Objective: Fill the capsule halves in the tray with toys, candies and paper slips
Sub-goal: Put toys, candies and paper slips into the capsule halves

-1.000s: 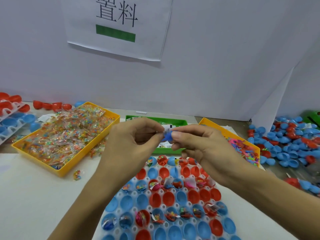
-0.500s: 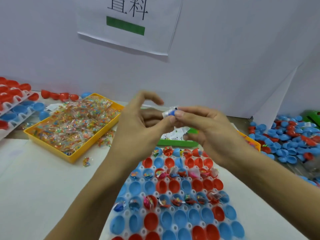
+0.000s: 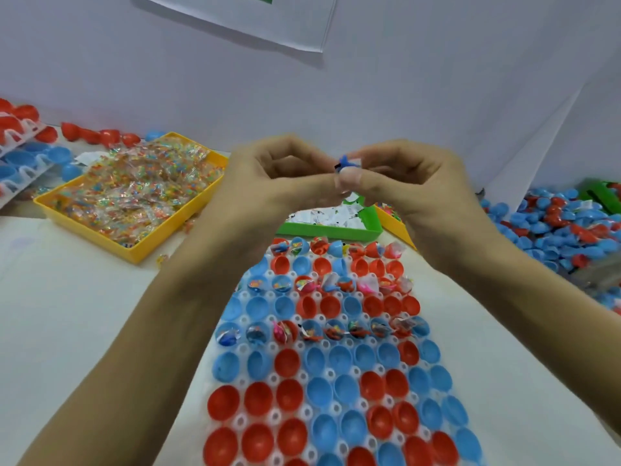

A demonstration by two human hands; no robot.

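Your left hand (image 3: 268, 183): raised above the far end of the tray, fingers curled, fingertips meeting the right hand's at a small blue toy (image 3: 346, 162).

Your right hand (image 3: 413, 190): raised beside the left, thumb and fingers pinching the same blue toy; whether a clear wrapper surrounds it is too blurred to tell.

Tray (image 3: 331, 373): white, with round pockets, lying on the pale surface (image 3: 67, 314) below both hands.

Capsule halves (image 3: 292, 363): red and blue, open side up, seated in the tray's pockets. Three rows across the far part hold wrapped items; the rows between them and all the nearer rows show only bare cups.

Yellow bin (image 3: 141, 248): left of the tray, filled with clear packets of coloured candies (image 3: 134, 186).

Green bin (image 3: 329, 230): just beyond the tray's far edge, holding printed paper slips (image 3: 322, 215).

Second yellow bin (image 3: 391, 222): beside the green one, mostly hidden by your right hand.

Loose capsule halves (image 3: 551, 223): a red and blue heap on the right of the surface.

Further trays (image 3: 23, 146): far left, carrying red and blue halves.
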